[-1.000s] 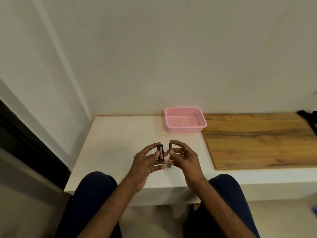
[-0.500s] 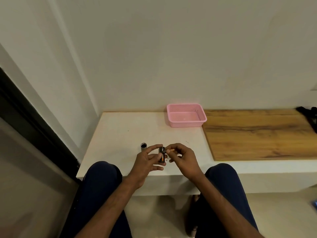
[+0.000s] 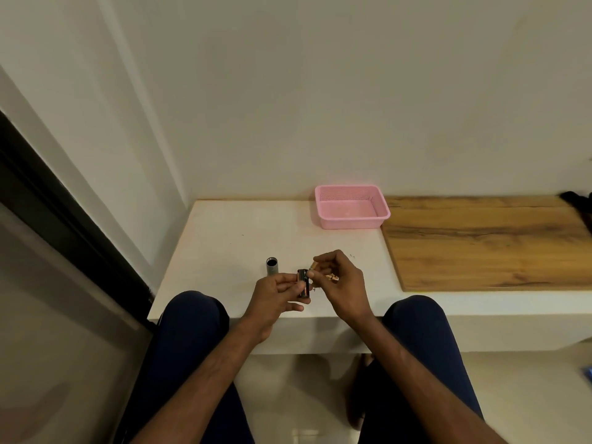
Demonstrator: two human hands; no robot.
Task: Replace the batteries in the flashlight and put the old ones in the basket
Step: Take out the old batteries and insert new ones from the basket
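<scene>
the flashlight (image 3: 273, 266), a grey tube with its open end up, stood on the white table (image 3: 224, 238) just left of the hands, while the left hand (image 3: 275, 294) pinched a small black battery holder (image 3: 304, 282) and the right hand (image 3: 339, 280) pinched what looked like a battery (image 3: 311, 267) at its top. the step in hand seemed to be working batteries out of or into the holder, which one could not be told; the pink basket (image 3: 352, 222) sat well apart at the back, apparently empty, so any old cell would next need carrying there

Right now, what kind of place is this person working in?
Probably a room in a home, at a low built-in ledge. A plain white wall, a white counter joined to a wooden slab, and a tiled floor suggest it.
</scene>
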